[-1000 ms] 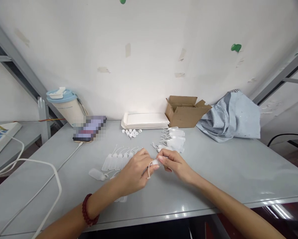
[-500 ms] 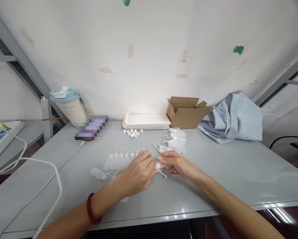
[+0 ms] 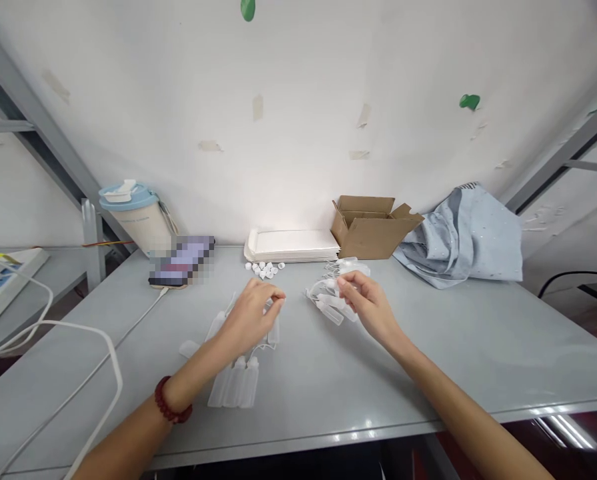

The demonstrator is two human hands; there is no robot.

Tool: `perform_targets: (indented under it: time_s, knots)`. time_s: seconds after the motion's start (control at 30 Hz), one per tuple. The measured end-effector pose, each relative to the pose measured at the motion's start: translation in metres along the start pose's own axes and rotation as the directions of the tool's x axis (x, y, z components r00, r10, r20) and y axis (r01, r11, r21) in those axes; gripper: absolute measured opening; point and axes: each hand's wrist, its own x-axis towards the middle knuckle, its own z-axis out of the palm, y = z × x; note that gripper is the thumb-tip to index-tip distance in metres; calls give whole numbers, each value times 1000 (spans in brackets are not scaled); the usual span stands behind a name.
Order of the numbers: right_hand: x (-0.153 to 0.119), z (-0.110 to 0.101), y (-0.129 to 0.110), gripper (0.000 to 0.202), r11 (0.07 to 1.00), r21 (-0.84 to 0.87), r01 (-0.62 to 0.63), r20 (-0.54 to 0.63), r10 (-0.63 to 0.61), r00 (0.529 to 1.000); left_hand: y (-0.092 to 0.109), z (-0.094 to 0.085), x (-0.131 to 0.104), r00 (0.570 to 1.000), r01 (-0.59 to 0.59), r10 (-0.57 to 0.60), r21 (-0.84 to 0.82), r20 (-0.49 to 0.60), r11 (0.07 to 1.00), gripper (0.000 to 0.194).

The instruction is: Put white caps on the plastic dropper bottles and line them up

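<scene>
My right hand [image 3: 369, 303] is pinched at the cap end of a small translucent plastic bottle [image 3: 331, 285], above a loose pile of similar bottles [image 3: 330, 313] with white cords. My left hand [image 3: 252, 312] hovers over other corded bottles, its thumb and fingertips drawn together with nothing visible between them. It hides part of an upper row of bottles [image 3: 216, 325]. Nearer the front edge, a group of bottles [image 3: 234, 385] lies side by side. One more bottle [image 3: 189, 349] shows partly behind my left forearm. Small white caps [image 3: 264, 270] are heaped beyond my left hand.
At the back stand a stack of white envelopes [image 3: 293, 245] and an open cardboard box [image 3: 376, 237]. Grey-blue cloth [image 3: 463, 240] lies to the right. A phone [image 3: 182, 261] on a white cable [image 3: 123, 340] and a lidded cup [image 3: 141, 217] are at left.
My hands have separated from the bottle they held together. My left hand moved left and slightly up; my right hand moved up and right to the bottle pile.
</scene>
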Motion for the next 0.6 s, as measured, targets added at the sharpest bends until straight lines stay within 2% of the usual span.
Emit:
perform_targets:
  time_s: [0.1,0.27,0.47,0.6]
  knots:
    - [6,-8,4,30,979,-198,43,-101,-64,993,-13,-10,8,997,80,-78,82,-25,993,20]
    - [15,-13,22,26,884,-458,89,-152,-177,972,-28,-21,20,991,126,-134,255,11,959,22]
    - [25,-18,39,18,787,-608,108,-153,-249,956,-38,-16,34,985,156,-175,387,14,909,23]
    - [26,-19,40,16,759,-646,79,-165,-240,957,-43,-11,45,985,147,-173,442,18,885,28]
